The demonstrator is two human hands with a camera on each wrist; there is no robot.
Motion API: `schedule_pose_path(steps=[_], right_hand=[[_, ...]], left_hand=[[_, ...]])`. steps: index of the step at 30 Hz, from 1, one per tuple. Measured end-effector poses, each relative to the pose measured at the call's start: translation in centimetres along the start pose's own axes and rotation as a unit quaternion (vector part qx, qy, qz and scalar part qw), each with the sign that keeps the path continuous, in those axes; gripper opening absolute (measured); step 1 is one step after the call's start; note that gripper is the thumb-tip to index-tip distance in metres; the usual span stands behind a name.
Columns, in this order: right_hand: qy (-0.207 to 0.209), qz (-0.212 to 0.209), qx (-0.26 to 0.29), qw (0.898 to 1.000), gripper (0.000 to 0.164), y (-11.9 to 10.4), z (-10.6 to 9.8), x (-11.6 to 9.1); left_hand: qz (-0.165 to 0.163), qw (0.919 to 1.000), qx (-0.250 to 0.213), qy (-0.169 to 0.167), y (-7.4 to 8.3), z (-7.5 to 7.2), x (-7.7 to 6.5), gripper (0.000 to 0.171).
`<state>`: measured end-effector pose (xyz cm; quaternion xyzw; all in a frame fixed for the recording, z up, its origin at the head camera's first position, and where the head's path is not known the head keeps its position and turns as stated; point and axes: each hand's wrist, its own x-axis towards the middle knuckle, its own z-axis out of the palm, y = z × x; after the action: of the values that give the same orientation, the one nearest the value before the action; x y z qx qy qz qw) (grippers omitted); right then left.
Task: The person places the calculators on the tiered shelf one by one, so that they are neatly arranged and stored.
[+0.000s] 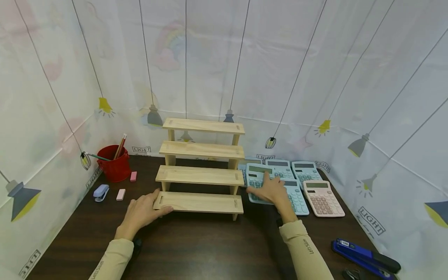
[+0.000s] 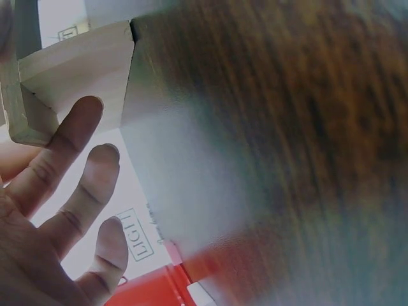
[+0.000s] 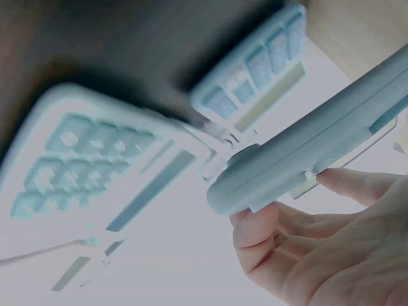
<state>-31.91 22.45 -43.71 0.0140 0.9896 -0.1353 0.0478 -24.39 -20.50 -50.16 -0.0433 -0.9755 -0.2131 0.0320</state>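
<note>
Count five light-blue rectangular plastic calculators (image 1: 297,200) and one pale-pink rectangular plastic calculator (image 1: 323,198); one pale wooden tiered stand (image 1: 199,177) with four flat rectangular shelves (image 1: 201,149); one round red bucket (image 1: 115,169) with more than one slim pencil (image 1: 99,157), exact number unclear; two small pink block-shaped erasers (image 1: 120,194); one compact pale-blue stapler (image 1: 101,191); one long blue-and-black stapler (image 1: 364,256); two cream cloth sleeves (image 1: 116,256); two bare hands (image 1: 140,211)

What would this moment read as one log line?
left hand: holds shelf; right hand: holds blue calculator; pink calculator: on table; cup: holds pencils
</note>
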Motion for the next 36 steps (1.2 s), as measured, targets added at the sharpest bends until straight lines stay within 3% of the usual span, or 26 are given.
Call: schedule_pose_path(steps=[10,20,36], right_hand=[[0.01,-0.02,-0.011,1.0,0.119,-0.6,-3.2,0.1],[0.032,-0.029,0.02,0.999,0.121,-1.5,-6.4,0.7],[0.073,-0.064,0.006,0.995,0.115,-6.1,-11.5,3.8]], left_hand=[[0.005,1.0,0.001,0.005,-0.1,0.3,0.2,0.105],[0.007,0.9999,0.003,0.01,-0.2,0.5,0.5,0.105],[0.001,1.0,0.005,0.005,-0.4,0.3,0.3,0.105]])
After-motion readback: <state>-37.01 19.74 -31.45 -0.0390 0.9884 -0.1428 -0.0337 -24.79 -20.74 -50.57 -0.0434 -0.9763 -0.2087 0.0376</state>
